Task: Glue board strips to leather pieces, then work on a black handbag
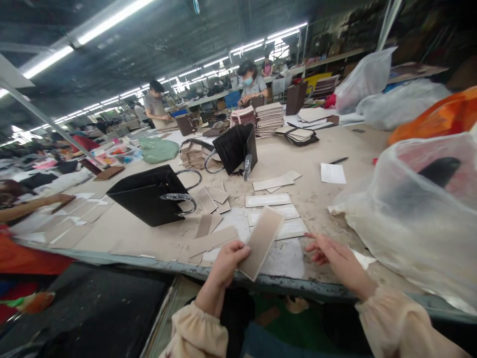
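The left hand (231, 258), low in the centre of the frame, is pinching a card strip (261, 242) by its lower end, thumb on top and fingers underneath. The right hand (331, 256), just to the right of it, is hovering with fingers loosely spread and holding nothing. The risks lie in that grip: the strip is being held at one end only, with most of its length sticking out unsupported toward the upper right, so it looks likely to be sagging, creasing or sliding out of the pinch. It is also hanging right over the near edge of the tabletop (335, 204), so a slip could be sending it down into the dark gap by the person's lap. Loose strips (268, 200) of much the same shape are lying scattered directly beyond it, so a dropped piece could be getting lost among them. The strip is a long, narrow rectangle of thin board, flat, pale greyish tan, with clean straight edges and a matte face, tilted with its far end raised. To the left of centre a black bag (149, 199) with a wrapped handle is lying on its side; a second one is standing further back. A large clear plastic bag (417, 214) is filling the right of the frame, close enough for the right sleeve to be brushing it. Other people are working at the far end, in the upper middle of the frame.
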`<state>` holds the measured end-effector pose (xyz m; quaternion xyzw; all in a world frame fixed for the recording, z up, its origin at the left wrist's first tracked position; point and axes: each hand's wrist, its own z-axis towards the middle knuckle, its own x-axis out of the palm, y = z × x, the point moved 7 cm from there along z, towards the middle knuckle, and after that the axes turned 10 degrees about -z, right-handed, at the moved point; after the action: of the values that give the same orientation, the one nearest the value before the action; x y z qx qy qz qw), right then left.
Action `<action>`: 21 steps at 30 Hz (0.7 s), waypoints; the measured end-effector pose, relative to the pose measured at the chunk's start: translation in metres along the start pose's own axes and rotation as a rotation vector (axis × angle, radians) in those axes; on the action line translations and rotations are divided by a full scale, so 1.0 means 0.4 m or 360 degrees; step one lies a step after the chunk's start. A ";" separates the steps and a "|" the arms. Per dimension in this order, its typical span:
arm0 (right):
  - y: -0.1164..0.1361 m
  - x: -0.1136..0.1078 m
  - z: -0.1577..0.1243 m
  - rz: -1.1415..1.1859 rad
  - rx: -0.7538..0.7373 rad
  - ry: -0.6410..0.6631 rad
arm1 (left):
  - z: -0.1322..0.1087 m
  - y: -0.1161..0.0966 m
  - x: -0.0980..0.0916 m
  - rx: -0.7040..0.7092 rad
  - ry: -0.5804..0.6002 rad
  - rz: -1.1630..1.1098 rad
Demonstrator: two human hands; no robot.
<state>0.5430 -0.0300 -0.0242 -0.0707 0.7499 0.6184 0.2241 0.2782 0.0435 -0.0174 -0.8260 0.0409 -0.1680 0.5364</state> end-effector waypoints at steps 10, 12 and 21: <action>0.038 0.045 -0.020 -0.0591 -0.0266 0.0090 | 0.244 -0.352 -0.250 0.0544 -0.0806 0.0338; 0.034 0.038 -0.016 -0.0662 -0.0308 0.0033 | 0.238 -0.346 -0.221 0.0642 -0.0856 0.0532; -0.002 -0.040 0.052 -0.0857 -0.0182 -0.0350 | 0.105 -0.012 -0.014 0.0220 -0.0354 0.0477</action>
<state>0.5628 -0.0129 -0.0211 -0.2122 0.6395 0.5819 0.4555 0.2862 0.0837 -0.0299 -0.7853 0.0922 0.0035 0.6122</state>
